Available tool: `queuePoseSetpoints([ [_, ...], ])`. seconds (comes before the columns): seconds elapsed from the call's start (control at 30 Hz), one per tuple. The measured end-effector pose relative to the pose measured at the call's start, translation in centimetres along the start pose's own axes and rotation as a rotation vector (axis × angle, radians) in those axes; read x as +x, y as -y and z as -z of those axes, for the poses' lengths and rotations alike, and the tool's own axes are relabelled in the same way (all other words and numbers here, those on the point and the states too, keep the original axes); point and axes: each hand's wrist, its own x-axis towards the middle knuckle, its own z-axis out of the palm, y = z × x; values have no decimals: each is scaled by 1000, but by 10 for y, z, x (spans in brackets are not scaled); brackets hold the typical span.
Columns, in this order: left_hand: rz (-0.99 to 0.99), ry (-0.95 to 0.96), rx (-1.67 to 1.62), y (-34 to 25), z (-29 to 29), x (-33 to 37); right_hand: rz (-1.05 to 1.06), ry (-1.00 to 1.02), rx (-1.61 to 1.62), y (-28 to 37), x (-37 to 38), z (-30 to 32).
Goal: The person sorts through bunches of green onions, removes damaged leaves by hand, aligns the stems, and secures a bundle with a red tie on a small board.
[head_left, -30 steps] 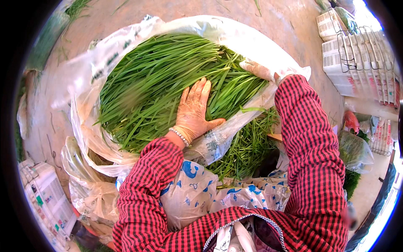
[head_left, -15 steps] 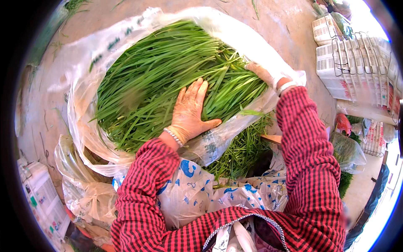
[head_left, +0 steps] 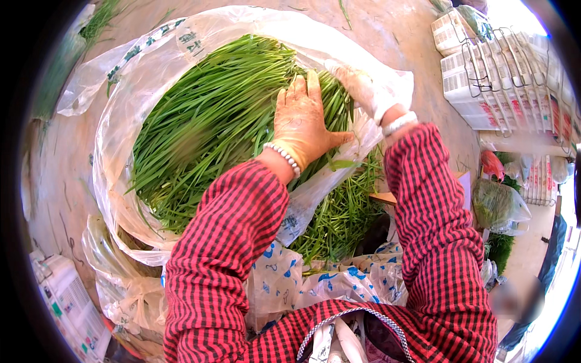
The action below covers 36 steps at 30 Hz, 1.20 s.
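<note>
A big heap of long, flat green chives [head_left: 212, 115] lies in a wide-mouthed clear plastic bag [head_left: 112, 163]. My left hand [head_left: 301, 121], in a thin tan glove with a beaded bracelet at the wrist, rests flat on the chives' right part, fingers up and thumb out to the right. My right hand [head_left: 361, 91], in a pale glove, presses along the right end of the heap, at the bag's edge. Its fingers look stretched out, though their tips partly blend with the film. Loose cut greens [head_left: 339, 230] lie below the bag, before my lap.
White crates [head_left: 475, 91] with a wire rack stand at the right. Lower down there is a bagged bunch of greens [head_left: 493, 202]. A white crate [head_left: 72, 302] is at lower left, near a crumpled clear bag [head_left: 124, 290]. A brown wooden edge [head_left: 384, 198] shows beside my right sleeve.
My left hand has slid up and right over the chives. My right hand has moved up and left, and the heap's right end now looks narrower. The whole view has shifted slightly.
</note>
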Motion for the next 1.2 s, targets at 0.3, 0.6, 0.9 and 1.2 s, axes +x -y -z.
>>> queuePoseSetpoints([
  [0.3,316,49,-1231,80,5,14,214,-349,598,73,-46,38],
  [0.6,332,-189,-1521,92,48,-30,-44,-25,1692,77,-89,5],
  [0.9,-197,-58,-403,83,52,-31,156,-27,1102,150,-62,-21],
  [1.2,395,-265,-1366,90,60,-40,142,56,1457,143,-73,-45],
])
